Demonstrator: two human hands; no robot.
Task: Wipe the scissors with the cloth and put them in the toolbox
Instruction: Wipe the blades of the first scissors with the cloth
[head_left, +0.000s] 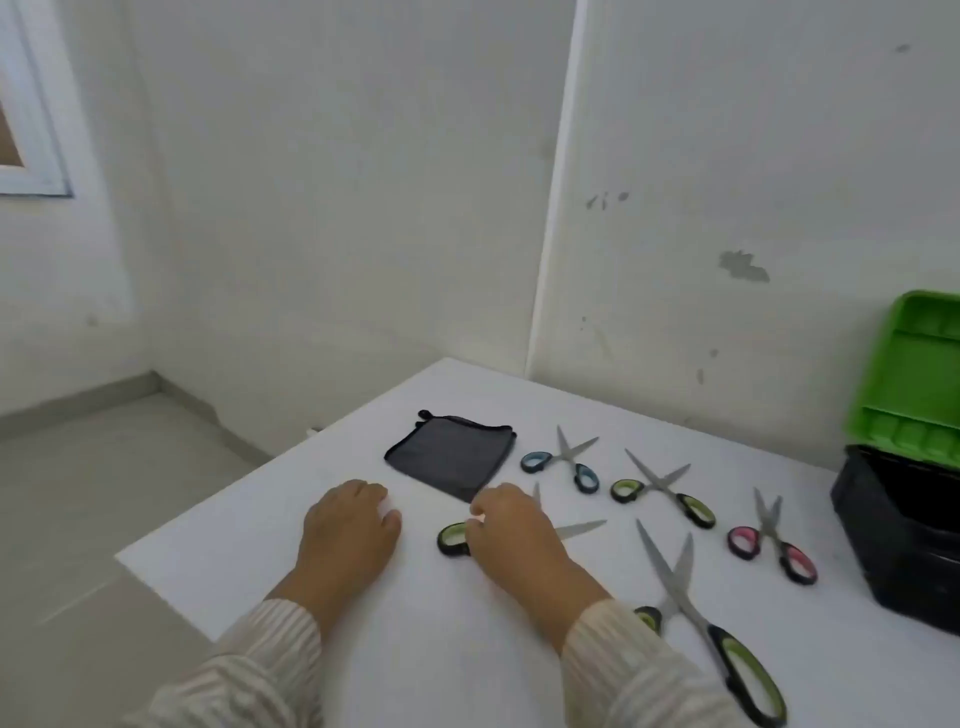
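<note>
A folded dark grey cloth (449, 457) lies flat on the white table (415, 649). Just in front of it, my right hand (514, 535) rests on a pair of green-handled scissors (451, 539), its fingers curled onto them at the handle end. One handle loop sticks out to the left and the open blades to the right. The scissors still lie on the table. My left hand (348, 530) rests palm down on the table beside them, holding nothing. An open black toolbox (904, 545) with a raised green lid (914, 374) stands at the right edge.
Several other scissors lie to the right: a blue-handled pair (563, 460), a green-handled pair (660, 486), a pink-handled pair (774, 535) and a large green-handled pair (691, 608) near my right sleeve. The table's left edge drops to the floor. A wall runs behind.
</note>
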